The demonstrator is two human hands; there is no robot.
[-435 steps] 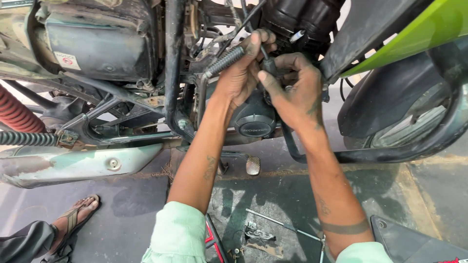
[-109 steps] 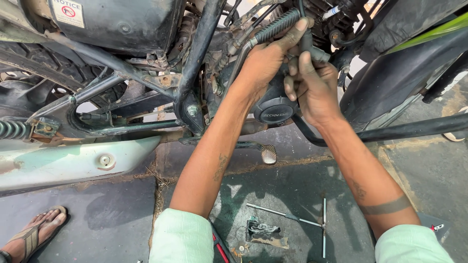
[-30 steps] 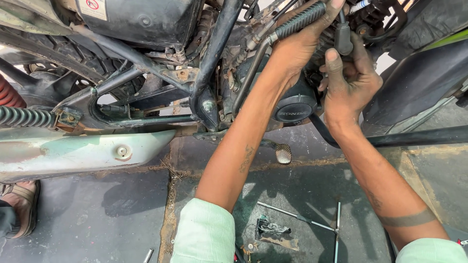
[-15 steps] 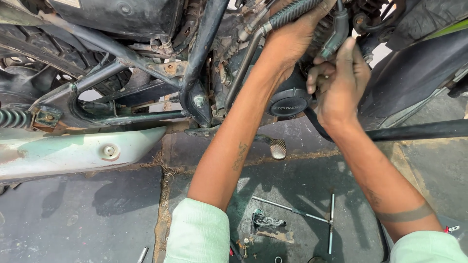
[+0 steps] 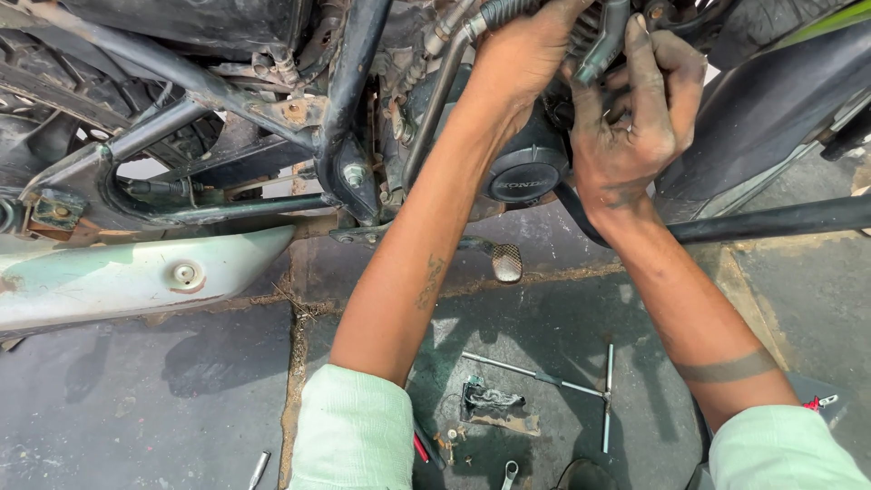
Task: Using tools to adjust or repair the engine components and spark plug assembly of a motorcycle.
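Observation:
A motorcycle stands in front of me, its black frame tube (image 5: 349, 100) and round black engine cover (image 5: 524, 172) at the top of the head view. My left hand (image 5: 526, 50) reaches up into the engine area above the cover, fingers pressed on a ribbed hose and metal parts; what it grips is hidden. My right hand (image 5: 640, 104), greasy, is closed around a dark slim tool (image 5: 603, 41) that points up into the engine. Both forearms come up from pale green sleeves.
A pale silver exhaust muffler (image 5: 136, 281) lies low at the left. A foot peg (image 5: 506, 261) sticks out under the engine. On the stone floor lie a T-handle wrench (image 5: 581, 388), small loose parts (image 5: 490, 399) and a small metal tool (image 5: 259, 467).
Both hands have stayed at the same spot on the engine. The right hand's fingers have shifted on the tool, and the view has drifted slightly.

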